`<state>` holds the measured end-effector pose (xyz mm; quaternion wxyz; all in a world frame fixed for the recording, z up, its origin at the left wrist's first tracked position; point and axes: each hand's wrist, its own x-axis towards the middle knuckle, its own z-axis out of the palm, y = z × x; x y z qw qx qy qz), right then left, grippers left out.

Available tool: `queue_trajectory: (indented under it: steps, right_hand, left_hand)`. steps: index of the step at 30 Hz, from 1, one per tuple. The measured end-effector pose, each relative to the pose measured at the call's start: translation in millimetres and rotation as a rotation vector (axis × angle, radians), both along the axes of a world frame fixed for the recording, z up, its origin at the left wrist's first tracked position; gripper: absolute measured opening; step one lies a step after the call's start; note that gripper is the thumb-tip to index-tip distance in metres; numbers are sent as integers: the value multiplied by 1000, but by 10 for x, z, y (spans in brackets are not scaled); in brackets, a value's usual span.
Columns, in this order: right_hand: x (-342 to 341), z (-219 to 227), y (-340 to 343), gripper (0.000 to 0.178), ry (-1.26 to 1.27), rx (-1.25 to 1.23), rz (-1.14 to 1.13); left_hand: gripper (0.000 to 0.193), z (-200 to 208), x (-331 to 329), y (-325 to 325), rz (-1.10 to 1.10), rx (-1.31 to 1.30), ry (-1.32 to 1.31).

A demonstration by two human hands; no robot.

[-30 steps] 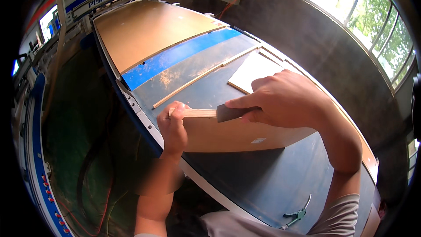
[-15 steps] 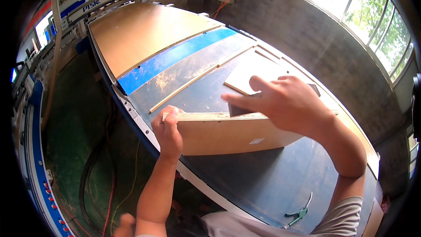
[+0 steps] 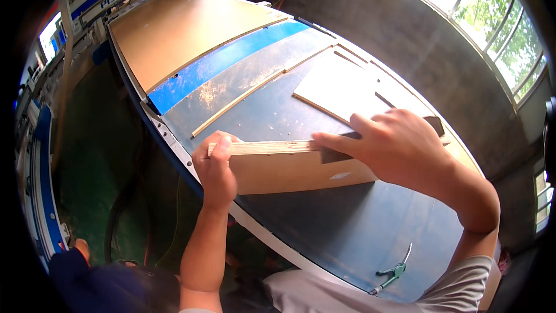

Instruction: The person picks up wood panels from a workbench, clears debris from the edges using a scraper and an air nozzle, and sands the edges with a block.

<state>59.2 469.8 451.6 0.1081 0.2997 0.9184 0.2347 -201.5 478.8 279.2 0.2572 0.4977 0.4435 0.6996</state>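
A plywood panel (image 3: 278, 174) stands on its long edge on the blue-grey table, its layered edge facing up. My left hand (image 3: 217, 159) is closed round its left end, thumb over the top edge. My right hand (image 3: 394, 142) grips a dark grey flat bar (image 3: 336, 155), which lies across the panel's top edge right of its middle. The bar's other end shows beyond the knuckles. Its exact kind cannot be made out, and my fingers hide its middle. Both hands are apart from each other.
A green air blow gun (image 3: 394, 272) lies on the table (image 3: 324, 226) at the near right. Behind the panel are a pale board (image 3: 336, 90), thin wood strips (image 3: 243, 101) and sawdust. A large brown board (image 3: 191, 35) covers the far end. Another person's dark sleeve (image 3: 110, 278) shows lower left.
My right hand has slid the bar rightward along the panel's top edge. My left hand keeps its hold. The other person has come further into view at lower left.
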Motion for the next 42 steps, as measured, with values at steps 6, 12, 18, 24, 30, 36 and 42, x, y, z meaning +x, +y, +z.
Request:
queue_trajectory:
  steps: [6, 12, 18, 24, 30, 36, 42]
  right_hand:
    - [180, 18, -125, 48, -61, 168, -57]
    - [-246, -135, -16, 55, 47, 109, 21]
    - [169, -6, -160, 44, -129, 145, -112]
    - [-180, -53, -151, 38, 26, 208, 39]
    - [-154, -98, -165, 39, 9, 105, 15]
    - [206, 94, -251, 26, -134, 265, -217]
    - [-157, -181, -159, 33, 62, 223, 38]
  left_hand:
    - [36, -15, 36, 27, -1, 10, -18]
    - [42, -33, 16, 6, 5, -18, 34]
    - [41, -22, -9, -65, 5, 0, 57]
    - [46, 39, 102, 16, 21, -30, 104]
    - [48, -26, 53, 13, -5, 8, 122]
    - [47, -49, -28, 79, 26, -18, 111]
    - [44, 2, 18, 111, 2, -17, 91]
